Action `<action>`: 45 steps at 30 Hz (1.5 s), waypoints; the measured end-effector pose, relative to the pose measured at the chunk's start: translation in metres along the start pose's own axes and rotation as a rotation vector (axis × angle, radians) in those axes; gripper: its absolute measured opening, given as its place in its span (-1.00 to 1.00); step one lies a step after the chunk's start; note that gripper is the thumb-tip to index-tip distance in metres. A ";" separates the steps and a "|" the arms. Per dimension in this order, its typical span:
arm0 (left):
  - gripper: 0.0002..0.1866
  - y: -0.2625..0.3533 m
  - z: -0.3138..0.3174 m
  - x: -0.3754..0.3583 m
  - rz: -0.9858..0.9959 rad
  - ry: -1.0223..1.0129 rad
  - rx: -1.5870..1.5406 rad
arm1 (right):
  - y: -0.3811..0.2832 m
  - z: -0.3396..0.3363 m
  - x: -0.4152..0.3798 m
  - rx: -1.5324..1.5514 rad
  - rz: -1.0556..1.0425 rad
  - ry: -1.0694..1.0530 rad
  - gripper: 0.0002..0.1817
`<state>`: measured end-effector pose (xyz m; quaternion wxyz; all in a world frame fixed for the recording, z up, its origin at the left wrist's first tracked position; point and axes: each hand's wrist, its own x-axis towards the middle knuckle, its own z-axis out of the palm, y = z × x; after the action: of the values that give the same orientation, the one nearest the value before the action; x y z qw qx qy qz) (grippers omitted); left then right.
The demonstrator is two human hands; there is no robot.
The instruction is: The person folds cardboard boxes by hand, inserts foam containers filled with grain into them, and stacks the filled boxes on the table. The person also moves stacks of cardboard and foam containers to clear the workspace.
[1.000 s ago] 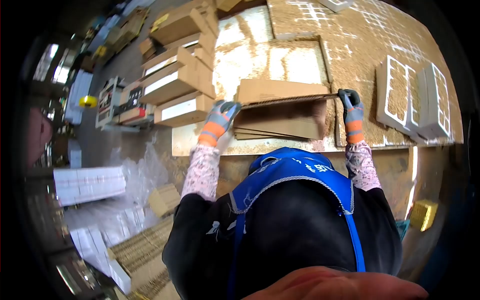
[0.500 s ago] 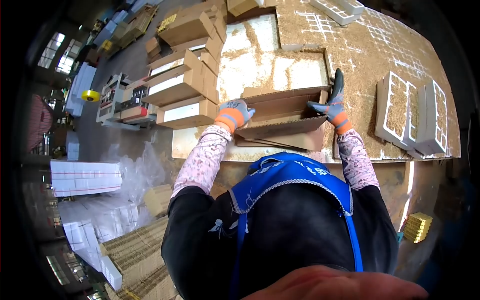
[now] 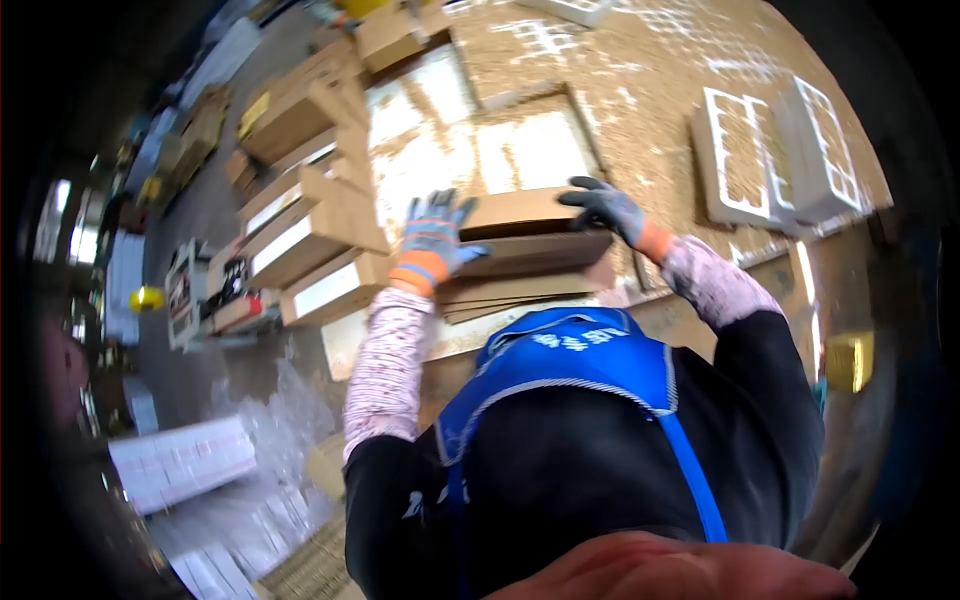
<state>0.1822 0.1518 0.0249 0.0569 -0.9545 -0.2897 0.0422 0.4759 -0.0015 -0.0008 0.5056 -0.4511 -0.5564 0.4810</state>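
A half-unfolded cardboard box lies on a stack of flat cardboard sheets at the near edge of the table. My left hand, in a grey and orange glove, rests with fingers spread on the box's left end. My right hand, gloved the same way, grips the box's right top edge. My blue apron and dark sleeves fill the lower part of the view.
Two white foam trays lie on the table at the right. Several assembled cardboard boxes are stacked left of the table. White packs and plastic wrap sit on the floor at lower left. Sawdust-like grit covers the tabletop.
The flat sheet I held up by both ends has been opened into a box shape and pushed down onto the stack. My head has tilted, shifting the view.
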 end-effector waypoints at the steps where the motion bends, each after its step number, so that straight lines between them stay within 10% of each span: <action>1: -0.29 -0.010 0.012 0.009 -0.011 0.013 -0.035 | 0.005 -0.005 0.006 -0.482 -0.319 -0.116 -0.62; 3: -0.34 -0.007 -0.017 0.021 -0.085 -0.269 -0.266 | 0.001 0.003 0.002 -0.493 -0.246 -0.111 -0.58; 7: -0.42 0.022 -0.011 0.011 0.152 0.240 0.119 | -0.015 0.020 -0.013 -0.510 -0.162 0.097 -0.58; 13: 0.00 0.050 -0.021 0.001 0.294 -0.005 -0.122 | 0.004 0.009 -0.026 -0.864 -0.394 0.040 -0.77; 18: 0.01 0.051 -0.023 -0.002 0.319 0.052 -0.066 | 0.004 -0.132 -0.055 -0.463 0.114 1.350 -0.44; 20: -0.03 0.047 -0.013 -0.003 0.352 0.051 -0.115 | 0.030 -0.212 -0.103 -1.012 0.452 1.548 -0.42; 22: -0.15 0.045 -0.014 -0.005 0.408 0.025 -0.152 | 0.048 -0.265 -0.136 -0.866 0.997 1.309 -0.21; 27: -0.16 0.055 -0.028 -0.001 0.365 -0.032 -0.026 | 0.096 -0.311 -0.162 -0.978 0.932 0.562 -0.09; 31: -0.07 0.051 -0.030 0.007 0.307 -0.138 -0.020 | 0.011 -0.251 -0.140 -0.332 1.234 0.639 0.14; 35: -0.05 0.020 -0.014 0.009 0.125 0.149 -0.374 | 0.016 -0.229 -0.133 -0.139 0.988 0.887 0.09; 39: -0.48 -0.014 -0.008 0.005 -0.354 0.021 -1.908 | 0.070 -0.212 -0.126 -0.134 0.437 0.862 -0.41; 41: -0.57 -0.018 0.003 0.000 -0.234 0.198 -1.765 | 0.092 -0.185 -0.105 -0.227 0.390 0.858 -0.48; 45: -0.64 -0.003 0.031 0.001 -0.607 -0.049 -2.372 | 0.051 -0.069 -0.046 0.593 0.224 0.985 -0.41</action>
<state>0.1777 0.1569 -0.0050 -0.8459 -0.3073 -0.3605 -0.2450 0.5494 -0.0353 -0.0557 0.7553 -0.5167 -0.0463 0.4005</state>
